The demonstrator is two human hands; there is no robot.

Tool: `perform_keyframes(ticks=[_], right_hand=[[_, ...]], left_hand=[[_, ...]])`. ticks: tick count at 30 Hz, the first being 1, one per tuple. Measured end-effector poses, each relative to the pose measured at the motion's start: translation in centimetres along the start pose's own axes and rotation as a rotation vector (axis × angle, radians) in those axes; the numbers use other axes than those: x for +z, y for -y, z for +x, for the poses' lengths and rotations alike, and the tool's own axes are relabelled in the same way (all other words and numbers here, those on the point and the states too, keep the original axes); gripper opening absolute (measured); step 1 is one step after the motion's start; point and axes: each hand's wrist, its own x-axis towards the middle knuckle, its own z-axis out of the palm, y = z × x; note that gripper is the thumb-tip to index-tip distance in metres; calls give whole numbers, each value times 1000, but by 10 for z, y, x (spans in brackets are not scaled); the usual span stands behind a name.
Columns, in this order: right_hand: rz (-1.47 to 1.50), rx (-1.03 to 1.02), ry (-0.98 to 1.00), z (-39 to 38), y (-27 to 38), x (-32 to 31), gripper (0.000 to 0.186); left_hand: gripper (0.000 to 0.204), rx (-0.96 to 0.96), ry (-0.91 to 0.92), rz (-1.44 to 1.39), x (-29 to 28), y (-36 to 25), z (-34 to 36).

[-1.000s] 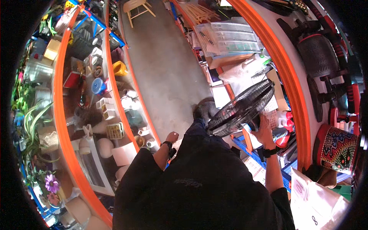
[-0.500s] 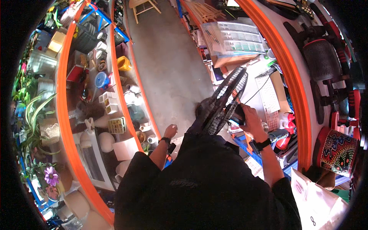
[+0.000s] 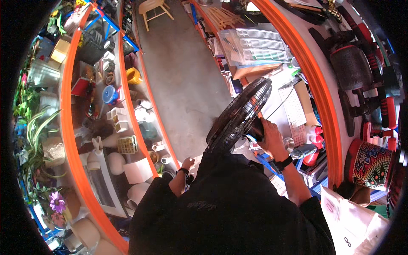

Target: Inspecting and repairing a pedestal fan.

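My right hand [image 3: 272,136] grips the dark housing behind the head of a black wire-caged fan [image 3: 238,114]; the cage is tilted, seen nearly edge-on, over the front of my body, with a dark cable [image 3: 279,106] running from it toward the right-hand shelving. Down at my left side, my left hand [image 3: 188,163] is closed with curled fingers, near the lower left shelf; whether anything small is in it, I cannot make out.
Orange-beamed shelves [image 3: 74,170] of plants, pots and containers line the left; shelving [image 3: 314,85] with boxes, plastic sheets [image 3: 259,46] and a colourful drum [image 3: 369,163] lines the right. A concrete aisle [image 3: 178,80] runs between them, with a wooden chair [image 3: 155,12] at its end.
Since a second ago, the fan has shifted leftward toward my body and stands more steeply, my right hand moving left and up with it. My left hand has dipped slightly after rising.
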Motion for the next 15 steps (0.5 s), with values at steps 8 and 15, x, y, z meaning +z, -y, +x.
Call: perform_keyframes(ticks=[8,15], right_hand=[[-19,80,89,13,10,-4,105],[114,-38,6,38,39,-3,103]], left_hand=[[40,-210,-208,-454,-37,-72,37],[41,-256,-248,-326,-50,-47,53]])
